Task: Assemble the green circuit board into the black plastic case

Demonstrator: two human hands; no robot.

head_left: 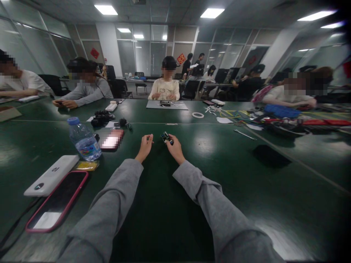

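My right hand (174, 147) grips a small circuit-board-like part (165, 137), dark with green and pale patches, between thumb and fingers. It is held just above or against the green table (164, 197); I cannot tell which. A short gap to the left of this part is my left hand (146, 147). Its fingers are curled, with the thumb close to the fingertips. Anything pinched there is too small to make out. Both forearms wear loose grey sleeves and reach forward over the table.
Left of my hands are a water bottle (85, 140), a pixelated phone (112, 140), a white power bank (52, 175), a red-edged phone (59, 201) and a yellow packet (87, 166). Rightward lie a wrench (245, 134), a dark pouch (271, 155) and cables (241, 114). Several people sit around.
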